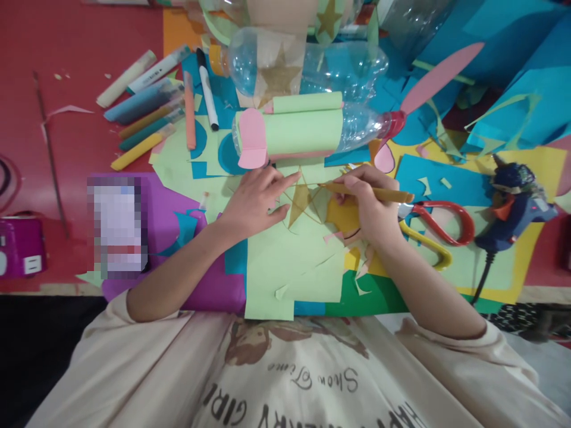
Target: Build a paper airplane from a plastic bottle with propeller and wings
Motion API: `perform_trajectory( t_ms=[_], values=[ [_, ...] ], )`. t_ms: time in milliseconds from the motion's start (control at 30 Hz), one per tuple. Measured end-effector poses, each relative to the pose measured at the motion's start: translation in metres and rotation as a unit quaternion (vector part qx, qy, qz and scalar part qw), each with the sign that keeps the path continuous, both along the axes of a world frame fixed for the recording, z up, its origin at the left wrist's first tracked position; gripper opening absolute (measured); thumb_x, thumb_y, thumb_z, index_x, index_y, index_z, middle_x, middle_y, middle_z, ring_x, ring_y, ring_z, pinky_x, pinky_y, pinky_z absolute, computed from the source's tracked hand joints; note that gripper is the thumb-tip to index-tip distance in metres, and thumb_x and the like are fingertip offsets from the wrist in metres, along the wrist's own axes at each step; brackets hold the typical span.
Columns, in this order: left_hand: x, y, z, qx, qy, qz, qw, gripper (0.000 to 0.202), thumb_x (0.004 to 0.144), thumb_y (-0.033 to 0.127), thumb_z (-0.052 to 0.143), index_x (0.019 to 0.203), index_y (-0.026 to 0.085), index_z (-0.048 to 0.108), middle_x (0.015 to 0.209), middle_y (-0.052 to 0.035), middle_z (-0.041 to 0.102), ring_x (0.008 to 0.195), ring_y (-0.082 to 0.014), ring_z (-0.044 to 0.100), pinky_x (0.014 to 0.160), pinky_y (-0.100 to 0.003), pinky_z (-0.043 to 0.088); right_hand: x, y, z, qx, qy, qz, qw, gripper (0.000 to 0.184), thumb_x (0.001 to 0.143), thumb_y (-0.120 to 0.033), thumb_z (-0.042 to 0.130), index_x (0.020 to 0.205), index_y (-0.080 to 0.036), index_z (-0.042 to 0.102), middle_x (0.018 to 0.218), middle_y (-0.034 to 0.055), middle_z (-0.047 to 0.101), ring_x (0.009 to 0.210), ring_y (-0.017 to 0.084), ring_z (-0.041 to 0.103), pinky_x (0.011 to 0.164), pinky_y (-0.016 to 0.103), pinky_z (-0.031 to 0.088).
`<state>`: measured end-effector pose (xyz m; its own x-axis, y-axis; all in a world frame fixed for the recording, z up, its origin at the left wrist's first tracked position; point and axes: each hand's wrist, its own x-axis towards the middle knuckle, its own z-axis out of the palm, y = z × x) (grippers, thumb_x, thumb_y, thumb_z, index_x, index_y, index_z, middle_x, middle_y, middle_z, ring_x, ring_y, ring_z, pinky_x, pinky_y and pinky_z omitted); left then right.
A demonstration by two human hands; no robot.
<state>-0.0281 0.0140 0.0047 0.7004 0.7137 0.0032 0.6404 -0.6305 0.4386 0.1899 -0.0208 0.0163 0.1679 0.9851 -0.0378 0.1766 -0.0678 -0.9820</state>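
A pale green paper sheet [294, 267] lies before me with a brown star [301, 199] drawn on it, its middle coloured in and its points in outline. My left hand [256, 199] rests on the sheet at the star's left, fingers spread and nothing held. Gripped in my right hand [372, 205] is a brown felt-tip pen [388, 194], its tip at the star's right point. Just beyond the hands lies a plastic bottle wrapped in green paper [303, 134], with pink paper pieces and a red cap.
Red-and-yellow scissors [446, 223] lie right of my right hand, and a blue glue gun [513, 208] farther right. Several markers [147, 101] lie at the upper left. A phone [118, 226] sits on purple paper. Another clear bottle [339, 65] lies behind, among paper scraps.
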Motion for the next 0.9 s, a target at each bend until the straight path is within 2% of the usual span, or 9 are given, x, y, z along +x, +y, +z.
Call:
perform_trajectory(
  t_ms=[133, 267, 433, 600, 733, 900],
  values=[
    [0.0, 0.0, -0.001, 0.002, -0.007, 0.005, 1.0, 0.047, 0.09, 0.026, 0.048, 0.136, 0.019, 0.048, 0.107, -0.009, 0.053, 0.107, -0.0246, 0.05, 0.099, -0.041, 0.04, 0.005, 0.003, -0.004, 0.014, 0.015, -0.018, 1.0, 0.018, 0.081, -0.022, 0.058, 0.064, -0.022, 0.063, 0.055, -0.0017, 0.059, 0.051, 0.012, 0.055, 0.052, 0.028, 0.044],
    [0.001, -0.001, -0.003, 0.007, -0.013, 0.008, 1.0, 0.048, 0.09, 0.025, 0.048, 0.137, 0.015, 0.047, 0.114, -0.011, 0.053, 0.113, -0.026, 0.049, 0.101, -0.043, 0.041, 0.012, 0.008, -0.004, 0.007, 0.018, -0.021, 1.0, 0.026, 0.086, -0.033, 0.057, 0.062, -0.022, 0.063, 0.055, 0.0001, 0.059, 0.051, 0.013, 0.054, 0.052, 0.029, 0.044],
    [0.001, 0.0, -0.004, -0.005, -0.012, 0.022, 1.0, 0.052, 0.087, 0.026, 0.051, 0.138, 0.018, 0.045, 0.125, -0.0116, 0.053, 0.12, -0.0274, 0.047, 0.104, -0.044, 0.039, 0.005, 0.011, 0.003, -0.026, 0.04, 0.045, 0.998, 0.039, 0.09, -0.049, 0.048, 0.066, -0.022, 0.063, 0.058, 0.0005, 0.059, 0.05, 0.012, 0.053, 0.05, 0.028, 0.044],
    [0.002, 0.0, -0.002, -0.017, -0.011, 0.022, 1.0, 0.052, 0.088, 0.028, 0.05, 0.139, 0.017, 0.043, 0.133, -0.0123, 0.051, 0.125, -0.0279, 0.045, 0.106, -0.044, 0.038, -0.004, 0.002, 0.005, -0.067, -0.012, 0.082, 0.994, 0.025, 0.078, -0.035, 0.066, 0.061, -0.02, 0.055, 0.052, -0.0029, 0.055, 0.045, 0.009, 0.047, 0.044, 0.024, 0.035],
    [0.002, 0.0, -0.001, -0.021, -0.011, 0.02, 1.0, 0.054, 0.088, 0.026, 0.05, 0.14, 0.014, 0.041, 0.136, -0.0139, 0.05, 0.128, -0.0286, 0.043, 0.108, -0.044, 0.036, -0.005, -0.003, 0.004, -0.069, -0.063, 0.09, 0.992, 0.027, 0.076, -0.029, 0.061, 0.054, -0.02, 0.05, 0.046, -0.004, 0.051, 0.044, 0.008, 0.042, 0.043, 0.023, 0.03],
    [0.003, 0.0, -0.001, -0.031, -0.015, 0.025, 0.999, 0.054, 0.087, 0.027, 0.051, 0.14, 0.017, 0.041, 0.138, -0.0126, 0.049, 0.129, -0.0291, 0.043, 0.108, -0.045, 0.036, -0.007, -0.002, 0.004, -0.07, -0.074, 0.08, 0.992, 0.023, 0.074, -0.026, 0.058, 0.053, -0.019, 0.051, 0.047, -0.0039, 0.053, 0.044, 0.007, 0.044, 0.044, 0.023, 0.032]
  ],
)
